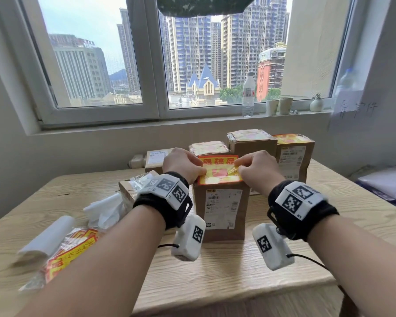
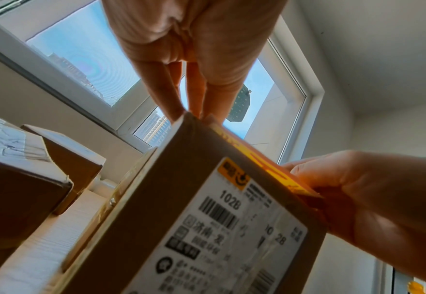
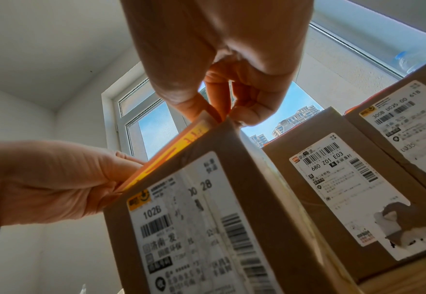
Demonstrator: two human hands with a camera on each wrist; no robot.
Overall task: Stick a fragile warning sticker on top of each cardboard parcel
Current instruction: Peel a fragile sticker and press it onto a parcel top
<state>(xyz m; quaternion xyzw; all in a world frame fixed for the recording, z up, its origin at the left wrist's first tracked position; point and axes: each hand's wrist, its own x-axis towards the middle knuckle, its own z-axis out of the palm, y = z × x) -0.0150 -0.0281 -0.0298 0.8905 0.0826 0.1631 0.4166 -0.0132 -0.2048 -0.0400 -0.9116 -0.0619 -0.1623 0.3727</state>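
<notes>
Holding the sticker (image 1: 220, 169) by its two short ends, I have it over the top of the near parcel (image 1: 221, 209). My left hand (image 1: 183, 164) pinches the 9 o'clock end, my right hand (image 1: 256, 168) the 3 o'clock end, so its long axis runs between both grips, equally near each. It seems not pressed flat yet. The shipping label (image 3: 181, 224) reads "102B" and "28"; the parcel at 3 o'clock (image 3: 345, 189) reads "680 Z01 E03".
</notes>
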